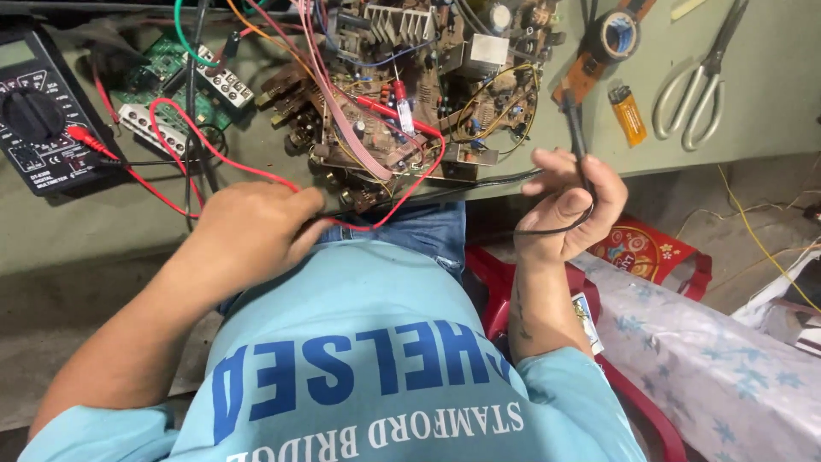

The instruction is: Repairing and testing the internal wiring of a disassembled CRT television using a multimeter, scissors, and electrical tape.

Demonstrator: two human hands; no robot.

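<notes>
My right hand [568, 204] grips a black test probe [574, 128] with its black lead looping under the fingers, just off the bench's front edge. My left hand [248, 229] rests at the bench edge, fingers closed over the red test lead [256, 175]. That red lead runs from a black multimeter [41, 115] at the far left. The red probe [399, 109] lies on a large brown circuit board [410, 81] crowded with components and wires, directly ahead of both hands.
A green circuit board [175, 81] with white connectors lies between the multimeter and the brown board. Scissors [703, 81], an orange lighter [629, 115] and a tape roll [617, 34] lie at the right. A red chair [496, 282] and patterned cloth [710, 359] sit below.
</notes>
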